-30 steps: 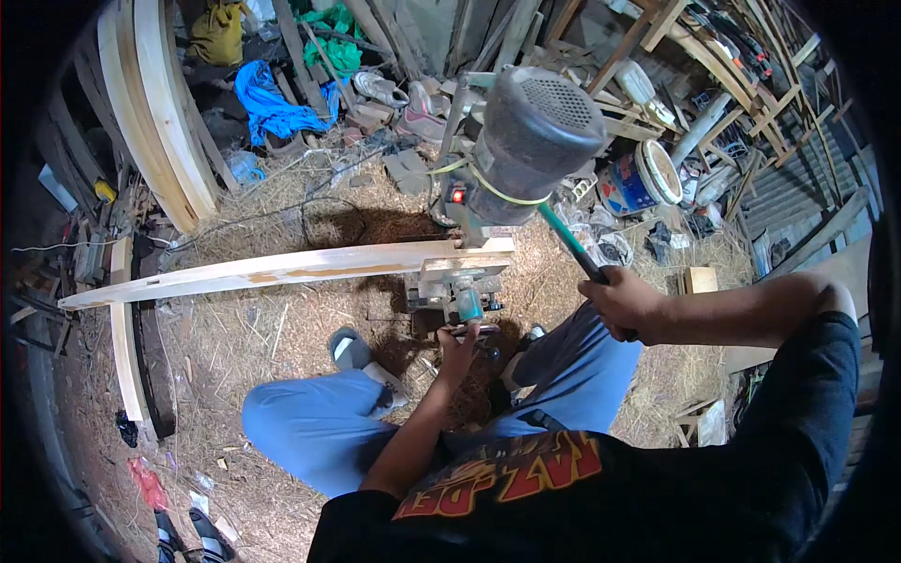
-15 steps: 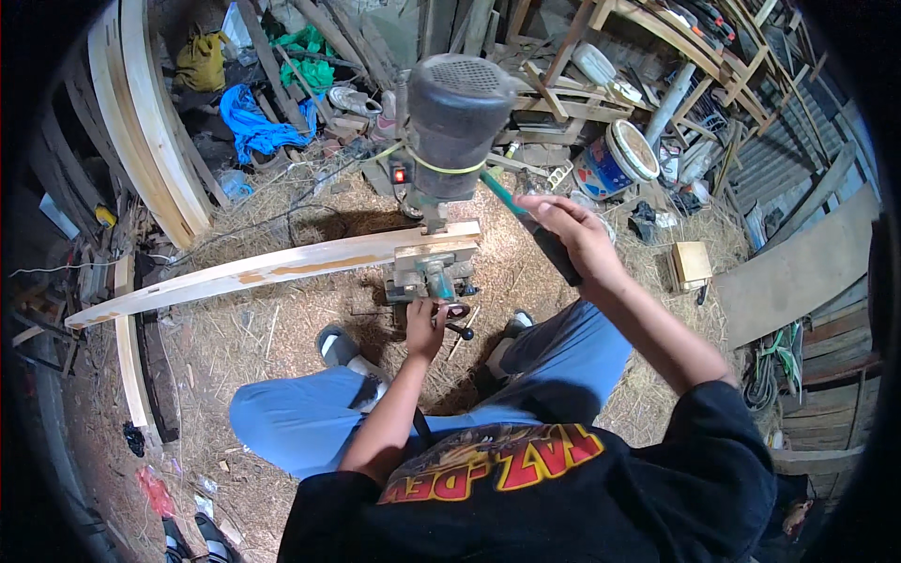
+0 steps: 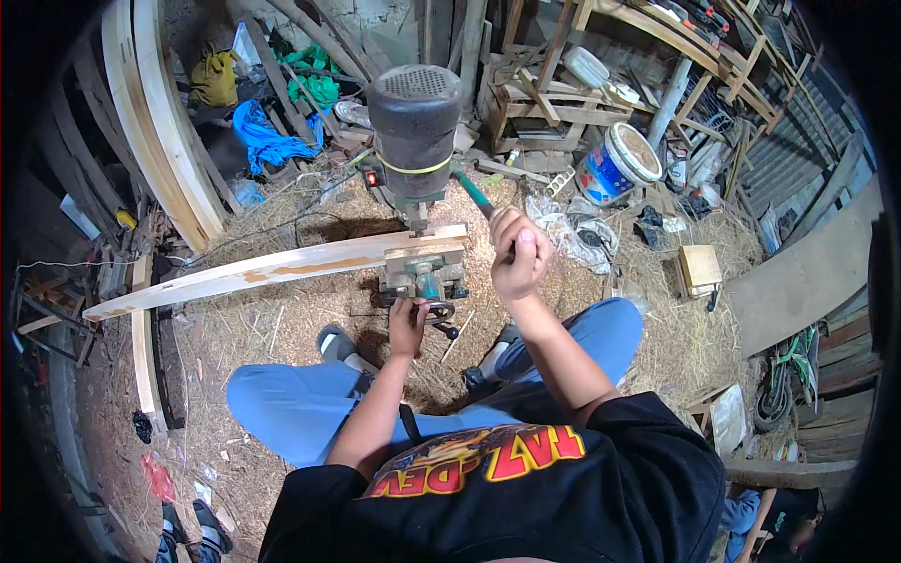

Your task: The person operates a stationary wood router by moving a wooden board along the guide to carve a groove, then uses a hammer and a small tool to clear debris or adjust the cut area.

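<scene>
A bench mortiser with a dark cylindrical motor (image 3: pixel 413 122) stands in front of me, its red switch (image 3: pixel 372 178) lit. Under its tool, a long pale wooden beam (image 3: pixel 310 261) lies in the vise (image 3: pixel 427 272) and reaches out to the left. My right hand (image 3: pixel 519 253) is closed around the black grip of the green lever (image 3: pixel 472 191). Low on the machine, my left hand (image 3: pixel 406 327) has its fingers curled at the small handwheel (image 3: pixel 439 309) of the vise. The tool's tip at the wood is too small to make out.
A wooden support (image 3: pixel 143 347) runs under the beam's far left. Tall boards (image 3: pixel 155 131) lean at the left. Wood shavings cover the floor. A bucket (image 3: pixel 619 164), a wooden block (image 3: pixel 699 270) and clear plastic (image 3: pixel 587 235) lie right. Another person (image 3: pixel 784 521) shows at lower right.
My right hand has shifted left and closed from a looser hold around the lever's grip. The lever's angle has changed. My left hand stays at the handwheel. The view has shifted somewhat.
</scene>
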A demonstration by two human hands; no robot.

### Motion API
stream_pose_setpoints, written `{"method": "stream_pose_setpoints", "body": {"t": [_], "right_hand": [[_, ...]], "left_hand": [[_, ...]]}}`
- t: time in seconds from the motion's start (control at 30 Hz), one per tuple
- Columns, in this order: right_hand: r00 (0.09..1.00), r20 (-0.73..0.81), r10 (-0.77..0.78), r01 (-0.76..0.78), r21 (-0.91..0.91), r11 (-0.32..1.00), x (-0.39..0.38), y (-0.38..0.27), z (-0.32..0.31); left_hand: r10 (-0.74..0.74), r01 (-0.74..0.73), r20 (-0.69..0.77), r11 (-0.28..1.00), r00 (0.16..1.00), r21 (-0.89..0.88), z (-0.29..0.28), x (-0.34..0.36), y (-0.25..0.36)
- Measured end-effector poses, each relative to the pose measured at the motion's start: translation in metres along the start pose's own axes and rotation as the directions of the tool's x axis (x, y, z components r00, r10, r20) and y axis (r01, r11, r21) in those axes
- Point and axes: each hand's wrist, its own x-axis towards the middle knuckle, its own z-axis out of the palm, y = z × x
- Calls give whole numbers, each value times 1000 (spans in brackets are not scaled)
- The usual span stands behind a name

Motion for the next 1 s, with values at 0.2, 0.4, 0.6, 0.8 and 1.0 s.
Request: {"method": "stream_pose_setpoints", "body": {"t": [0.2, 0.4, 0.6, 0.8, 1.0], "right_hand": [[981, 23, 195, -191, -105, 976, 102, -1, 16], [962, 146, 232, -259, 199, 945, 204, 78, 17], [926, -63, 372, -376, -117, 919, 100, 123, -6], [373, -444, 815, -794, -607, 33, -218, 144, -50], [-337, -27, 941, -930, 168, -328, -268, 141, -38]], "left_hand": [[-114, 116, 31, 990, 993, -78, -6, -6, 4], [-96, 96, 89, 995, 991, 0, -8, -2, -10], [-94, 108, 110, 986, 989, -129, -21, -4, -15], [-212, 234, 134, 955, 968, -180, -26, -13, -30], [-182, 211, 142, 950, 973, -230, -22, -8, -41]]}}
